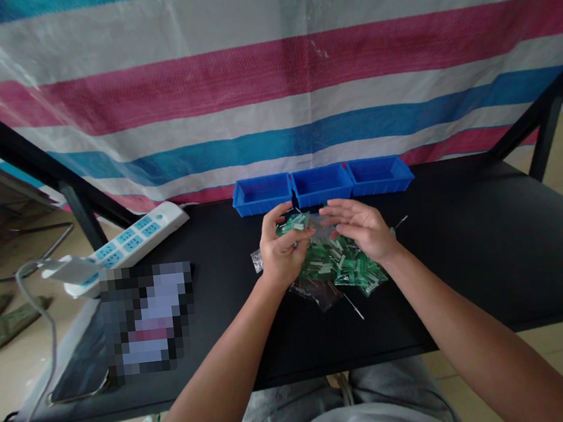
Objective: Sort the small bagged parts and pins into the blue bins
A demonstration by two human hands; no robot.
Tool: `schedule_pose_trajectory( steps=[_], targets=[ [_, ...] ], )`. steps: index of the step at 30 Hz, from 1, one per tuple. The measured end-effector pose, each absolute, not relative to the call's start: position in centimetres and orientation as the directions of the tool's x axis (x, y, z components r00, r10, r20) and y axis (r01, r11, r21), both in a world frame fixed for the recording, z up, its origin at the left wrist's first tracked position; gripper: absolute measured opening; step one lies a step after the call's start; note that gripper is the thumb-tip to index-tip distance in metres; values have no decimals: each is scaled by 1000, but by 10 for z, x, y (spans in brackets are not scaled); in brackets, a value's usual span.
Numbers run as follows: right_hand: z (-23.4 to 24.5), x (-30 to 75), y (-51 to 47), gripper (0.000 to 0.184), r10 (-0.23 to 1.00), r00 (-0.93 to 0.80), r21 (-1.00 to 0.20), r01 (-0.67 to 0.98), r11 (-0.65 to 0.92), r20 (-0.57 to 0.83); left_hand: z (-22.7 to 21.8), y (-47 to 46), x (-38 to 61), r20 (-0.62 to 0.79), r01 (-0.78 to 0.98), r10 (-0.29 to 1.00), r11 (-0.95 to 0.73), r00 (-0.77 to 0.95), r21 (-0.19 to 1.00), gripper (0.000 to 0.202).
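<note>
My left hand (pixel 283 248) is curled around a small green-and-white packet (pixel 297 223) that shows between thumb and fingers. To its right, my right hand (pixel 366 229) reaches inward with its fingers stretched and slightly apart, and I see nothing held in it. Below and between both hands lies a pile of green packets (pixel 350 264) with pale strips inside. A clear plastic bag (pixel 320 291) lies at the pile's front edge. From there a thin metal piece (pixel 354 306) sticks out toward me. Part of the pile is hidden by my hands.
Three blue bins (pixel 322 185) stand side by side behind my hands. A white power strip (pixel 127 247) with a plugged-in charger (pixel 71 270) lies at the left, near a partly blurred-out phone-like object (pixel 78 356). Striped sheeting (pixel 267 71) hangs behind the black table (pixel 491 249).
</note>
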State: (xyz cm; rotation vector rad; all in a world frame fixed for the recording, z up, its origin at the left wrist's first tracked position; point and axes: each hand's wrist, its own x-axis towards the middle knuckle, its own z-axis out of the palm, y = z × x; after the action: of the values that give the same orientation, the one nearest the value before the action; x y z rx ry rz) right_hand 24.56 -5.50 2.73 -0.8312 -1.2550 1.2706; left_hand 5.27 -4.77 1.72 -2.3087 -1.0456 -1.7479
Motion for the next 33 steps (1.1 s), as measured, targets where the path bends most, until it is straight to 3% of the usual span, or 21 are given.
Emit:
schedule_pose_trajectory(
  steps=[4,9,12,17,20,23,26,28,33],
  targets=[
    [27,243,-56,23,959,-169,-971,-116,208,225,20,-48,53,851,550,491,-770,189,322,12],
    [28,240,-56,26,972,-139,-982,-41,186,190,21,-48,54,815,485,528,-792,240,371,11],
    [31,240,-57,29,977,-118,-984,9,178,176,17,-49,56,754,427,620,-755,219,497,9],
    [32,239,-58,37,985,-86,-987,55,152,147,12,-52,63,506,160,841,-535,192,830,64],
    [30,239,-56,39,990,-80,-993,25,119,116,13,-53,68,429,47,888,-442,165,896,67],
    [27,241,-54,40,992,-52,-994,8,112,112,15,-50,66,458,95,884,-465,92,880,38],
    [26,245,-51,39,991,-25,-990,46,131,130,14,-40,53,533,327,845,-513,32,794,14],
    [25,248,-51,38,988,-10,-981,116,154,154,13,-29,41,602,506,798,-526,17,683,16],
    [24,253,-52,24,951,-27,-856,430,289,308,9,0,13,650,797,758,-422,49,432,52]
  ],
)
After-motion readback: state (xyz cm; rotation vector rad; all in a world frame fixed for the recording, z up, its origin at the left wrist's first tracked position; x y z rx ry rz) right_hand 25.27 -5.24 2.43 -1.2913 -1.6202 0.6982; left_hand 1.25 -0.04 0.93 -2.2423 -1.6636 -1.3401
